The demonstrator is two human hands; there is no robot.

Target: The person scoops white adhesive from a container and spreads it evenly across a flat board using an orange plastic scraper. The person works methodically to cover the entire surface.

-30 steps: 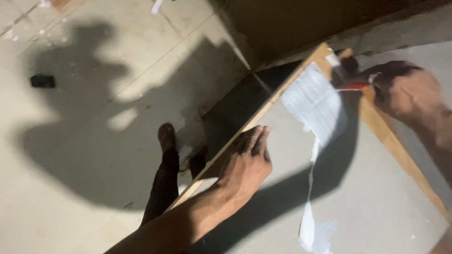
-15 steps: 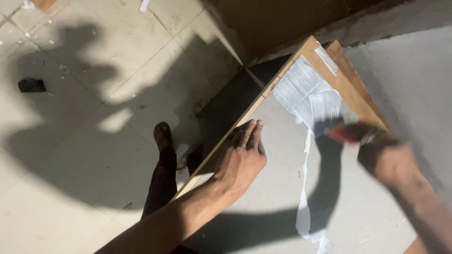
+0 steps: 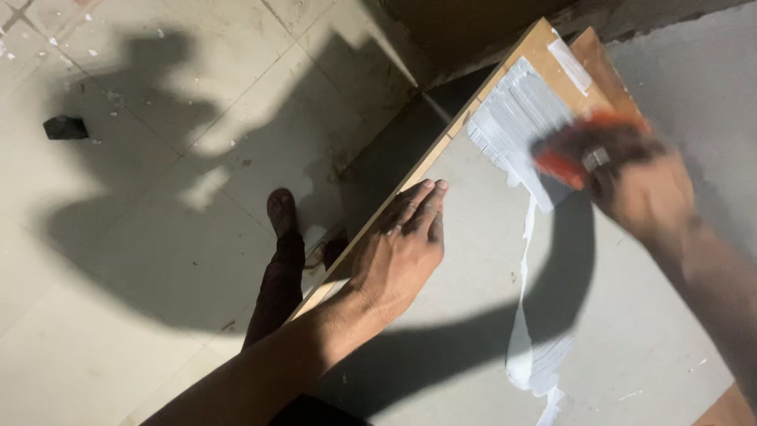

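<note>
A long wooden board (image 3: 552,47) lies tilted across the view, most of its face coated grey. My left hand (image 3: 402,244) rests flat on the board near its left edge, fingers together and pointing up. My right hand (image 3: 631,177), blurred by motion, grips a tool with a red-orange handle (image 3: 561,167) over the far part of the board. Just under that hand is a patch of fresh white streaked coating (image 3: 512,118). A thin white line of wet material (image 3: 523,276) runs down the board to a white blob (image 3: 532,367).
A tiled floor (image 3: 158,197) with white specks lies to the left, crossed by large shadows. My leg and foot (image 3: 280,237) stand beside the board's left edge. A small dark object (image 3: 65,127) sits on the floor at far left.
My right hand with the tool has swept back up toward the far end of the board. The left hand has stayed pressed on the board.
</note>
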